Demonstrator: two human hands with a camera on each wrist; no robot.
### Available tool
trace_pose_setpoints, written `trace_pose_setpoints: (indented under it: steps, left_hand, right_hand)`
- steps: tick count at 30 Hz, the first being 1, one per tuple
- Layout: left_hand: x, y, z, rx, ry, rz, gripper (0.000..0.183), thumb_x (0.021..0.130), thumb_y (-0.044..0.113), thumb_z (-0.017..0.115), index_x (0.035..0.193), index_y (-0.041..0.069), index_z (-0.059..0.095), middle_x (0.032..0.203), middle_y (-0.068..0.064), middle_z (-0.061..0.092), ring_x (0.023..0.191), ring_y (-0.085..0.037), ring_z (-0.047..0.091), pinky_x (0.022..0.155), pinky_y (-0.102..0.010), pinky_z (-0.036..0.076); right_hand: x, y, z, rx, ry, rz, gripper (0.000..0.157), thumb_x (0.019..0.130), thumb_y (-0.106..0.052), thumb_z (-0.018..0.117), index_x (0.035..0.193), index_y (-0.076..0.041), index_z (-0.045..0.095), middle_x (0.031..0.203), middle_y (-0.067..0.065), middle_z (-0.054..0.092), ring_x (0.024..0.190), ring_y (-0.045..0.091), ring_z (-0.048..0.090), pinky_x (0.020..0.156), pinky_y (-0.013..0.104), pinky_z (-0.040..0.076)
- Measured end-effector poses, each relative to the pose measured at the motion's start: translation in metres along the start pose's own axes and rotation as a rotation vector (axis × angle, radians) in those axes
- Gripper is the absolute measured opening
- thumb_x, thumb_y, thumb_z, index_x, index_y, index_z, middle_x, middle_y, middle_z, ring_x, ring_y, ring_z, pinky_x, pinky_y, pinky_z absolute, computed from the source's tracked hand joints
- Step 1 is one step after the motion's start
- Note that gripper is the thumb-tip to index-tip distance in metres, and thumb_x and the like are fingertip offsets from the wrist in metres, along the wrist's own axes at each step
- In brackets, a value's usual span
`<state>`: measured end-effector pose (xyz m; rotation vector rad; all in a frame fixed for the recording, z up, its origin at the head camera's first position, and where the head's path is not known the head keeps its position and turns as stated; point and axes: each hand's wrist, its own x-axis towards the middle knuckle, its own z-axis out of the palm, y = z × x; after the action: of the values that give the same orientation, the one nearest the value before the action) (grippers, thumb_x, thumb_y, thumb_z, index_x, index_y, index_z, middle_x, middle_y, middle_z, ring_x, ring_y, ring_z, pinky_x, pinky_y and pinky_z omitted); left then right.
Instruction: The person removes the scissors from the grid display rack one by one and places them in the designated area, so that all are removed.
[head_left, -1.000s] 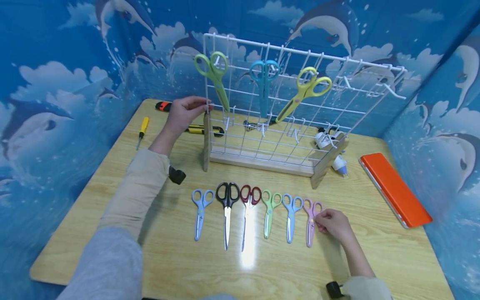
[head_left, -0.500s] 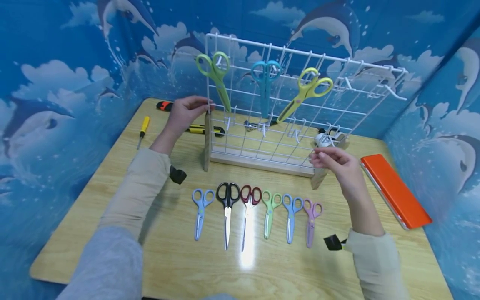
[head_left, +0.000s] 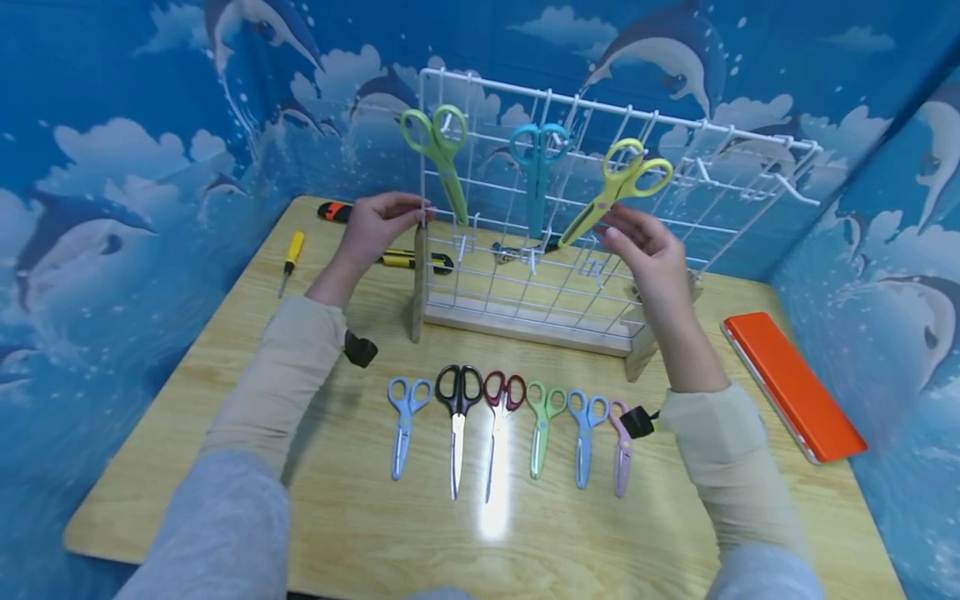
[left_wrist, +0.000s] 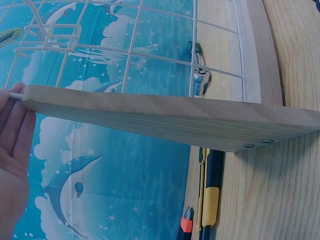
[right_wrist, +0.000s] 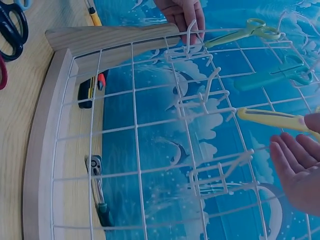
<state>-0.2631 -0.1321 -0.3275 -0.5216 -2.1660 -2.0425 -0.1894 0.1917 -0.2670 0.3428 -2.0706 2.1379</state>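
My left hand (head_left: 378,229) grips the left upright of a white wire grid rack (head_left: 517,312), just above its wooden side leg (left_wrist: 150,112). Three scissors hang on the rack's hooks: green scissors (head_left: 442,158) at the left, teal scissors (head_left: 537,179) in the middle, yellow scissors (head_left: 611,192) to the right. My right hand (head_left: 651,250) is at the yellow scissors, fingers spread apart from the thumb. In the right wrist view its thumb overlaps the yellow scissors (right_wrist: 272,119), and the fingers lie beside them, not closed around them.
Several scissors lie in a row before the rack, including black-handled scissors (head_left: 457,400) and pink scissors (head_left: 622,467). A yellow screwdriver (head_left: 292,250) and a yellow-black cutter (head_left: 397,258) lie left and behind. An orange case (head_left: 795,383) lies at the right. Bare hooks (head_left: 596,271) stick out lower down.
My right hand has risen from beside the pink scissors on the table, past the rack's right leg, to the hanging yellow scissors. My left hand keeps its hold on the rack.
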Motion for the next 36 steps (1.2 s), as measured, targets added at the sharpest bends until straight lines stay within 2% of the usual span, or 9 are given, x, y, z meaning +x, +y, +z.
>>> trace_pose_setpoints:
  steps: [5, 6, 11, 12, 13, 18, 21, 30, 36]
  left_hand:
    - [0.0, -0.001, 0.002, 0.029, 0.024, -0.003, 0.027, 0.076, 0.016, 0.061, 0.099, 0.003, 0.061, 0.095, -0.011, 0.063, 0.089, -0.017, 0.059, 0.084, -0.032, 0.045]
    - [0.011, -0.025, -0.005, -0.006, 0.009, -0.007, 0.026, 0.076, 0.017, 0.061, 0.099, 0.004, 0.061, 0.095, -0.01, 0.063, 0.089, -0.017, 0.059, 0.083, -0.03, 0.046]
    - [0.019, -0.044, -0.009, -0.068, -0.006, -0.009, 0.026, 0.074, 0.018, 0.063, 0.098, 0.008, 0.062, 0.094, -0.008, 0.063, 0.088, -0.015, 0.059, 0.081, -0.024, 0.047]
    - [0.019, -0.044, -0.008, -0.065, -0.007, -0.007, 0.027, 0.074, 0.018, 0.063, 0.098, 0.007, 0.062, 0.094, -0.008, 0.063, 0.088, -0.015, 0.059, 0.081, -0.024, 0.047]
    - [0.009, -0.022, -0.002, -0.039, 0.01, -0.002, 0.028, 0.073, 0.019, 0.064, 0.098, 0.006, 0.062, 0.094, -0.009, 0.063, 0.088, -0.017, 0.059, 0.081, -0.024, 0.047]
    - [0.001, -0.001, 0.003, 0.026, 0.028, -0.002, 0.026, 0.076, 0.016, 0.062, 0.098, 0.003, 0.061, 0.094, -0.011, 0.063, 0.088, -0.019, 0.059, 0.082, -0.029, 0.047]
    - [0.001, -0.002, 0.002, 0.009, 0.024, -0.006, 0.025, 0.075, 0.016, 0.062, 0.097, 0.004, 0.062, 0.094, -0.011, 0.063, 0.088, -0.018, 0.059, 0.082, -0.028, 0.047]
    - [0.034, -0.074, -0.018, -0.097, -0.015, -0.042, 0.031, 0.073, 0.014, 0.064, 0.103, 0.005, 0.06, 0.098, -0.009, 0.062, 0.092, -0.017, 0.058, 0.082, -0.024, 0.046]
    - [0.033, -0.073, -0.021, -0.111, -0.019, -0.04, 0.03, 0.074, 0.012, 0.063, 0.103, 0.007, 0.06, 0.099, -0.007, 0.062, 0.092, -0.016, 0.058, 0.082, -0.023, 0.046]
  right_hand:
    - [0.009, 0.001, 0.008, 0.056, 0.097, -0.019, 0.029, 0.076, -0.01, 0.063, 0.101, 0.002, 0.056, 0.09, 0.007, 0.062, 0.081, 0.018, 0.06, 0.075, 0.022, 0.049]
    - [0.01, 0.001, 0.009, 0.053, 0.11, -0.026, 0.027, 0.076, -0.011, 0.063, 0.099, 0.002, 0.056, 0.088, 0.007, 0.062, 0.079, 0.018, 0.06, 0.074, 0.022, 0.05]
    - [0.013, -0.001, 0.01, 0.068, 0.154, -0.041, 0.021, 0.075, -0.01, 0.065, 0.091, 0.001, 0.057, 0.083, 0.009, 0.062, 0.071, 0.018, 0.06, 0.07, 0.023, 0.051]
    - [0.014, -0.002, 0.01, 0.074, 0.161, -0.04, 0.02, 0.074, -0.01, 0.065, 0.089, 0.001, 0.058, 0.082, 0.009, 0.062, 0.07, 0.017, 0.059, 0.069, 0.023, 0.051]
    - [0.014, -0.002, 0.009, 0.077, 0.169, -0.042, 0.019, 0.074, -0.01, 0.065, 0.088, 0.001, 0.058, 0.08, 0.009, 0.062, 0.068, 0.017, 0.059, 0.068, 0.023, 0.051]
    - [0.015, -0.005, 0.008, 0.073, 0.179, -0.051, 0.016, 0.072, -0.009, 0.067, 0.083, 0.0, 0.059, 0.075, 0.008, 0.062, 0.065, 0.015, 0.059, 0.065, 0.021, 0.051]
    - [0.013, -0.008, 0.009, 0.067, 0.167, -0.064, 0.015, 0.072, -0.008, 0.067, 0.082, 0.0, 0.059, 0.075, 0.008, 0.062, 0.065, 0.015, 0.059, 0.066, 0.021, 0.051]
    - [-0.013, -0.028, 0.009, 0.088, 0.131, -0.154, 0.016, 0.074, -0.004, 0.064, 0.086, 0.005, 0.059, 0.078, 0.01, 0.061, 0.067, 0.017, 0.058, 0.069, 0.023, 0.051]
    - [-0.043, -0.042, -0.002, 0.241, 0.15, -0.186, 0.011, 0.073, 0.007, 0.06, 0.084, 0.01, 0.058, 0.075, 0.013, 0.061, 0.062, 0.019, 0.057, 0.064, 0.023, 0.051]
